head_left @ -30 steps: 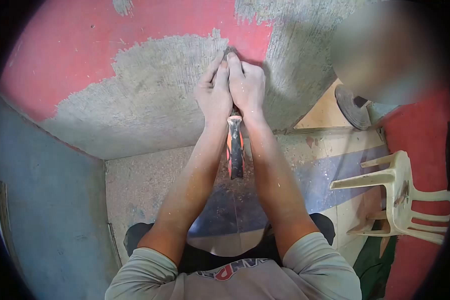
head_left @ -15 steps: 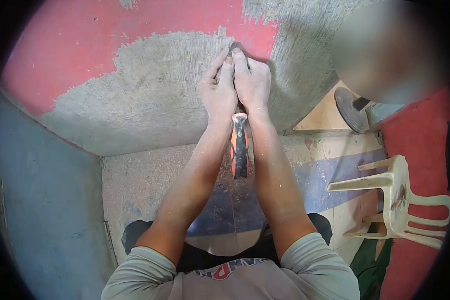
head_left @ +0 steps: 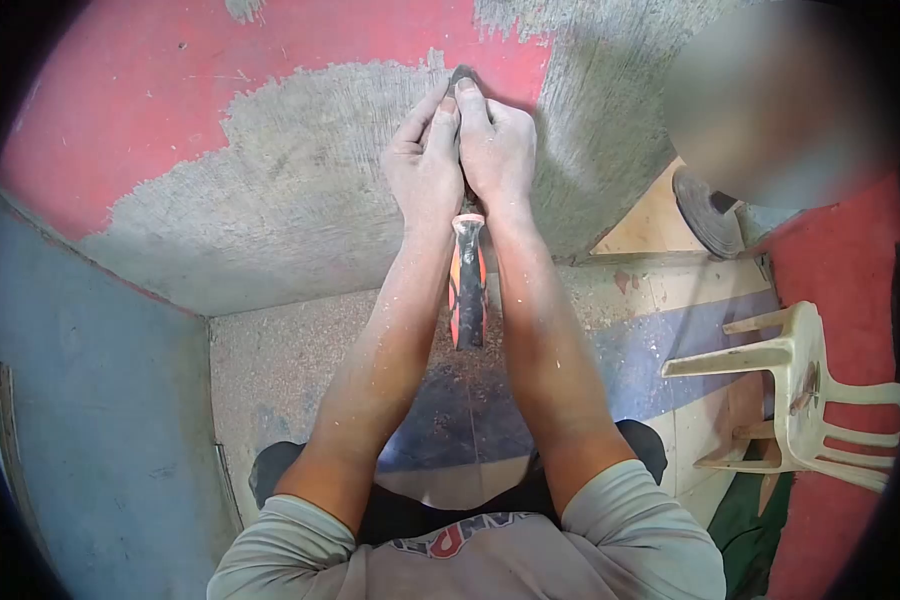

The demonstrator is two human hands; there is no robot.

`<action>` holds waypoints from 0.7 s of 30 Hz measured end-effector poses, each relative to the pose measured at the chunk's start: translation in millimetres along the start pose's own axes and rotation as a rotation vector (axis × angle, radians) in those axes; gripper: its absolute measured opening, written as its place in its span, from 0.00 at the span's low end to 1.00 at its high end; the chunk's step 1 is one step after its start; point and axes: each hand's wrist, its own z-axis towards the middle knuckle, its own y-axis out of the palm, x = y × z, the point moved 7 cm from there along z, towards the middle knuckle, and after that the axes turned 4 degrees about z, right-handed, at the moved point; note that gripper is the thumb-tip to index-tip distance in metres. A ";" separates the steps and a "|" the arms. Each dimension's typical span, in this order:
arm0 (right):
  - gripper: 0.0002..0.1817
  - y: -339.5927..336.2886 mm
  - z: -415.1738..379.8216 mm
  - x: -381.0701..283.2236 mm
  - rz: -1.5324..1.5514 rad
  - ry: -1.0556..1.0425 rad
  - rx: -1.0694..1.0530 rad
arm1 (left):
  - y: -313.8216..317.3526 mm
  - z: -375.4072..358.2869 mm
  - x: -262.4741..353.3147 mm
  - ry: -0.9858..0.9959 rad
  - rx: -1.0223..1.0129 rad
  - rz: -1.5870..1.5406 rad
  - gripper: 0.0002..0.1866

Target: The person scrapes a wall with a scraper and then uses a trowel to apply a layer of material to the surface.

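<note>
Left hand (head_left: pixel 425 170) and right hand (head_left: pixel 497 150) pressed together, clamped on scraper (head_left: pixel 467 290) — blade tip beyond fingertips against wall (head_left: pixel 300 180), orange-black handle hanging below wrists. Wall rough grey, red paint patchy.

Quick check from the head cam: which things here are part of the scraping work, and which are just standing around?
In use: left hand, right hand, orange-and-black tool gripped by both, its tip against the red wall.

Standing around: plastic chair, round disc on the floor.

Single head-worn view, aimed forward and down; wall (head_left: pixel 300 190) seen close, floor (head_left: pixel 300 370) below, fisheye-vignetted edges.
</note>
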 end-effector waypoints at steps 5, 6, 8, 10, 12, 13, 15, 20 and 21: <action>0.31 7.9 -35.8 52.4 -0.090 0.070 0.016 | -26.3 -23.7 -51.3 -0.008 0.036 0.068 0.17; 0.31 11.2 -47.1 74.7 -0.135 0.085 0.003 | -34.1 -33.0 -66.7 -0.035 0.044 0.086 0.17; 0.31 10.3 -51.5 82.8 -0.158 0.109 -0.011 | -42.7 -42.6 -93.0 -0.062 0.074 0.027 0.16; 0.30 8.6 -45.5 73.8 -0.110 0.135 -0.011 | -32.3 -31.1 -70.7 0.023 0.068 0.125 0.16; 0.30 1.4 -21.8 37.4 -0.034 0.071 0.001 | -13.7 -16.5 -28.5 0.098 0.028 0.138 0.16; 0.30 -0.6 -9.2 18.6 0.008 0.038 0.005 | -5.8 -9.2 -17.3 0.064 0.027 0.056 0.16; 0.30 -1.7 2.7 10.7 0.053 0.017 0.011 | 5.9 -2.6 -9.6 -0.011 0.024 -0.100 0.16; 0.27 1.4 -28.3 46.6 -0.105 0.016 0.021 | -19.3 -21.2 -56.7 0.041 0.044 0.045 0.16; 0.27 3.1 -37.9 62.4 -0.108 0.041 0.025 | -25.0 -27.6 -72.2 0.025 0.047 0.023 0.16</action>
